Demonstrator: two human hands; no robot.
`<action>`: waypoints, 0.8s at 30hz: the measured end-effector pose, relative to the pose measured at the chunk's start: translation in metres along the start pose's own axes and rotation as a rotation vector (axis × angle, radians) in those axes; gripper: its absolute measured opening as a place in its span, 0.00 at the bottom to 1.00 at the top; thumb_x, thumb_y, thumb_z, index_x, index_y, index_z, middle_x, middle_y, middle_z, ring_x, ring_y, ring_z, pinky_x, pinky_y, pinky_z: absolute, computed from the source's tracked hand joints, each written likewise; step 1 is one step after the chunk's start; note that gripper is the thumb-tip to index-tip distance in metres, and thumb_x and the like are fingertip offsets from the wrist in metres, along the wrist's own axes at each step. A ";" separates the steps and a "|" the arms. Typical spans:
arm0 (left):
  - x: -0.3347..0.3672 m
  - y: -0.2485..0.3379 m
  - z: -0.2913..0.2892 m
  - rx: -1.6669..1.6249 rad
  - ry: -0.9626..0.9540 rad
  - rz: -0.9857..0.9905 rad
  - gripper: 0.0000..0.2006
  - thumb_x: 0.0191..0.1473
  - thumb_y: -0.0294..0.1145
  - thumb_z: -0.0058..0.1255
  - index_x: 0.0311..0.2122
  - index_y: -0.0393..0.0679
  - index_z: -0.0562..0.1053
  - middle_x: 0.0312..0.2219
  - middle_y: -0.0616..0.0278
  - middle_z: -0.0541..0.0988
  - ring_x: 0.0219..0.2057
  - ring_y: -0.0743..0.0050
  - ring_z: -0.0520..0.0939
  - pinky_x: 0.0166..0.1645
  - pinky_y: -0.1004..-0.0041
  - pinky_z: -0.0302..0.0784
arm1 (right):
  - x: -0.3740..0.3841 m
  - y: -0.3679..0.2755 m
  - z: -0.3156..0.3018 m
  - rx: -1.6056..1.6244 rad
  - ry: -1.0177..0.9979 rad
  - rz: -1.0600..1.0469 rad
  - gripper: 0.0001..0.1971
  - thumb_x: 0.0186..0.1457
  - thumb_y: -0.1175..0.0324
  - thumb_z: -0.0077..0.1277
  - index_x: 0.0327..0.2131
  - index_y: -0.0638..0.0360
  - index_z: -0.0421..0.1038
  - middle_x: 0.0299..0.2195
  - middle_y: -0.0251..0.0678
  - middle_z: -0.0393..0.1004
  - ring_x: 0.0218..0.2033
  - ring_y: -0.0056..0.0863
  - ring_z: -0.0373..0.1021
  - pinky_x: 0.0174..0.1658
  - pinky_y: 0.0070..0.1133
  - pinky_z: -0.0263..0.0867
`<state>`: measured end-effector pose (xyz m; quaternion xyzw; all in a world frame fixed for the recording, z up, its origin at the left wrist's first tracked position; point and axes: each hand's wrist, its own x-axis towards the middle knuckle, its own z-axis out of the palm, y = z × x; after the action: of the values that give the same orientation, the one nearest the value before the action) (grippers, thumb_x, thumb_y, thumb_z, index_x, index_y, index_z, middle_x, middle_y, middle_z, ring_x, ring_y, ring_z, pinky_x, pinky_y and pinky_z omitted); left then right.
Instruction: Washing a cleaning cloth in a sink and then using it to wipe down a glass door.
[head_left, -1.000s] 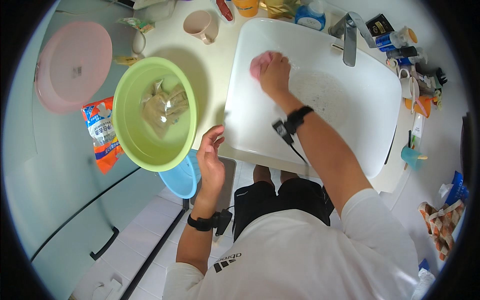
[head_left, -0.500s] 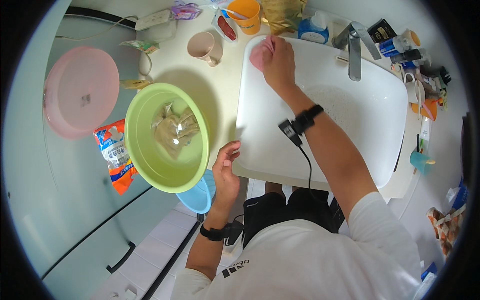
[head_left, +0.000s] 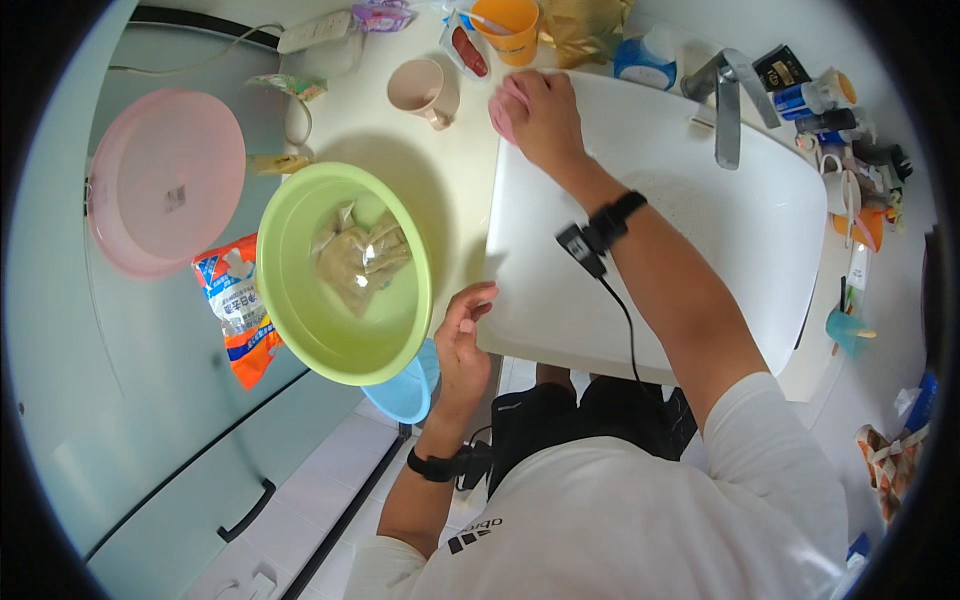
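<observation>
My right hand (head_left: 548, 122) is closed on a pink cloth (head_left: 503, 112), pressing it against the rim at the far left corner of the white sink (head_left: 570, 270). Part of the cloth is hidden under the fingers. By the sink's near left edge, my left hand (head_left: 464, 340) is held with loosely curved fingers apart and nothing in it. Left of that hand stands a green basin (head_left: 350, 360) holding water and a beige cloth (head_left: 355, 265).
A beige mug (head_left: 418, 88) and an orange cup (head_left: 510, 42) stand beyond the basin. The faucet (head_left: 728, 120) rises at the sink's back right, near several bottles. A pink basin (head_left: 165, 220), a detergent bag (head_left: 236, 310) and a blue basin (head_left: 405, 392) are at left.
My right hand has moved the pink cloth slightly left, out to the sink's corner rim. The view has shifted a little; my left hand stays beside the sink edge.
</observation>
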<state>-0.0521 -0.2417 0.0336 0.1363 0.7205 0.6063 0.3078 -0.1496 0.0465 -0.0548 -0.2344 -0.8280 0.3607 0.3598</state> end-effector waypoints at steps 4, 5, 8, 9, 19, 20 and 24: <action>-0.008 -0.006 -0.006 0.016 0.057 0.064 0.36 0.65 0.63 0.35 0.50 0.33 0.73 0.51 0.52 0.76 0.54 0.61 0.75 0.60 0.62 0.68 | -0.013 -0.026 0.013 -0.102 -0.092 -0.047 0.05 0.52 0.64 0.58 0.29 0.53 0.77 0.40 0.40 0.69 0.43 0.45 0.66 0.46 0.38 0.64; -0.011 -0.006 -0.007 0.042 0.076 0.101 0.33 0.68 0.58 0.32 0.50 0.33 0.74 0.50 0.52 0.77 0.53 0.61 0.77 0.58 0.63 0.71 | -0.027 -0.032 0.013 -0.146 -0.157 -0.087 0.07 0.51 0.64 0.59 0.25 0.53 0.77 0.39 0.38 0.69 0.43 0.43 0.65 0.46 0.38 0.64; -0.020 -0.006 -0.013 0.038 0.096 0.111 0.33 0.68 0.59 0.31 0.49 0.33 0.74 0.50 0.52 0.77 0.52 0.61 0.77 0.58 0.63 0.71 | -0.090 -0.056 -0.003 0.006 -0.307 -0.156 0.06 0.52 0.65 0.58 0.26 0.56 0.76 0.38 0.39 0.68 0.43 0.45 0.63 0.47 0.41 0.61; -0.022 -0.004 -0.014 0.034 0.108 0.115 0.33 0.68 0.59 0.31 0.49 0.33 0.74 0.50 0.52 0.77 0.52 0.61 0.77 0.58 0.63 0.71 | -0.113 -0.072 -0.011 0.071 -0.325 -0.146 0.06 0.52 0.67 0.57 0.26 0.56 0.75 0.37 0.39 0.67 0.43 0.45 0.62 0.47 0.40 0.60; -0.056 -0.002 -0.009 0.077 0.149 0.127 0.32 0.69 0.57 0.30 0.49 0.34 0.74 0.50 0.51 0.76 0.52 0.61 0.76 0.58 0.64 0.70 | -0.205 -0.112 -0.064 0.254 -0.531 -0.204 0.06 0.46 0.73 0.61 0.30 0.58 0.76 0.38 0.37 0.68 0.43 0.39 0.65 0.49 0.35 0.59; -0.058 -0.003 -0.006 0.040 0.131 0.112 0.34 0.67 0.61 0.33 0.50 0.33 0.73 0.51 0.51 0.75 0.54 0.61 0.75 0.60 0.63 0.69 | -0.213 -0.111 -0.074 0.247 -0.531 -0.187 0.06 0.46 0.73 0.61 0.30 0.58 0.76 0.38 0.37 0.68 0.43 0.39 0.65 0.49 0.35 0.59; -0.060 -0.002 0.010 0.009 0.107 0.093 0.37 0.64 0.65 0.36 0.50 0.32 0.72 0.53 0.51 0.74 0.56 0.60 0.74 0.61 0.62 0.67 | -0.235 -0.093 -0.126 0.134 -0.668 -0.251 0.11 0.51 0.71 0.58 0.40 0.51 0.75 0.39 0.34 0.72 0.46 0.39 0.69 0.52 0.35 0.65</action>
<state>0.0007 -0.2679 0.0474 0.1387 0.7316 0.6230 0.2397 0.0825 -0.1105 -0.0231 0.0239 -0.8966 0.4240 0.1253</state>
